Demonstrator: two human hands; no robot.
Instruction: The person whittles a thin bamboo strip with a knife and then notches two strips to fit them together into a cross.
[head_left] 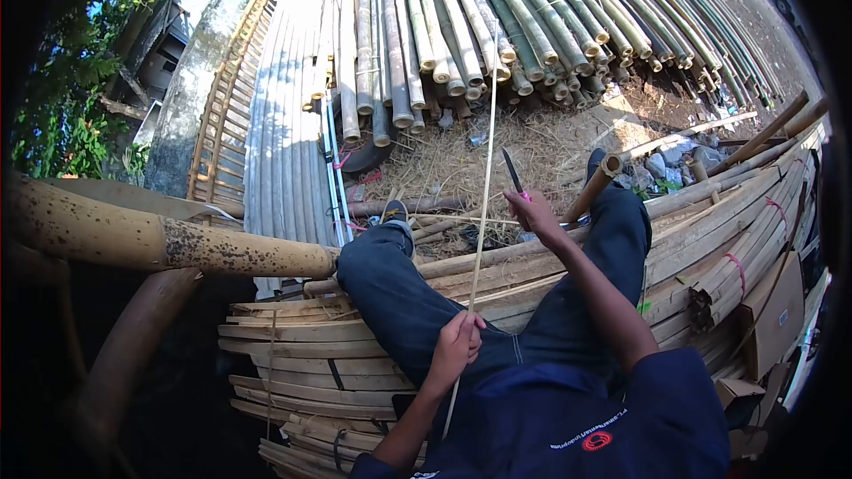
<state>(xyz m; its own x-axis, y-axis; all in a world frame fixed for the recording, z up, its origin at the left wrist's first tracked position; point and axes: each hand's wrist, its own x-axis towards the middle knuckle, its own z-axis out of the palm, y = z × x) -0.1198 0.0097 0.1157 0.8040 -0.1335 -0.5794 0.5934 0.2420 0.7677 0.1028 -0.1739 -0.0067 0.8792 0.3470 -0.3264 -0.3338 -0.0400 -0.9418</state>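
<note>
A long, thin pale strip [487, 177] runs upright through the middle of the view, from the lap towards the stacked poles. My left hand [457, 346] is closed round its lower part, above my left thigh. My right hand [532, 211] grips a knife [512, 170] by its pink handle, with the dark blade pointing up and away. The knife is to the right of the strip and apart from it. Between my knees, straw-covered ground shows below the knife.
Many long bamboo poles [444, 27] lie stacked ahead. Bundled split bamboo [302, 355] lies under and beside my legs. A thick spotted pole [240, 248] juts in from the left. A cut pole end [611, 165] stands by my right knee. A cardboard box [774, 315] is at right.
</note>
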